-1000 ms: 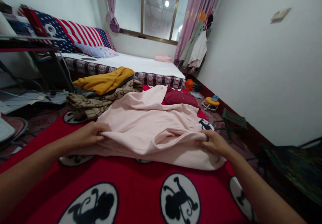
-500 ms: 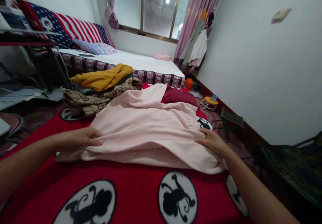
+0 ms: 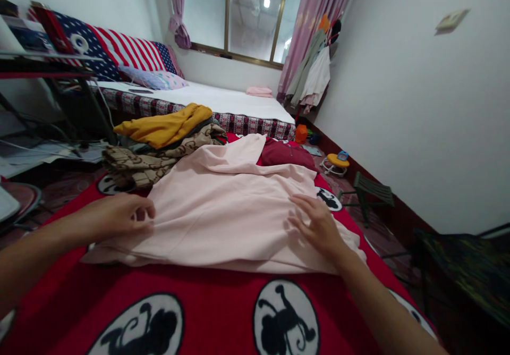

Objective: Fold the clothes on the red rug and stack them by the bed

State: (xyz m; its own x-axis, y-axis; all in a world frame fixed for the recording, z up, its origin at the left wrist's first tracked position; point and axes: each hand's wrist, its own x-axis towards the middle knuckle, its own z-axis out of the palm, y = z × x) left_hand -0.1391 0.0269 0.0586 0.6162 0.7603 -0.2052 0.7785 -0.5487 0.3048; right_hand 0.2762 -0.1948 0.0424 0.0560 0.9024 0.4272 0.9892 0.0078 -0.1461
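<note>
A red blanket (image 3: 217,312) printed with black monkeys in white ovals covers the near surface. On it, the pale pink garment (image 3: 223,206) lies spread out between the person's hands. The left hand (image 3: 117,216), fingers loosely curled, is at its left side; whether it pinches cloth cannot be told. The right hand (image 3: 322,231) is palm down above its right part, fingers parted and gripping nothing. Beyond sit a maroon cloth (image 3: 287,154) and, left, a mustard garment (image 3: 167,126) over brown cloth (image 3: 139,165) bearing letter-like motifs, too blurred to read.
</note>
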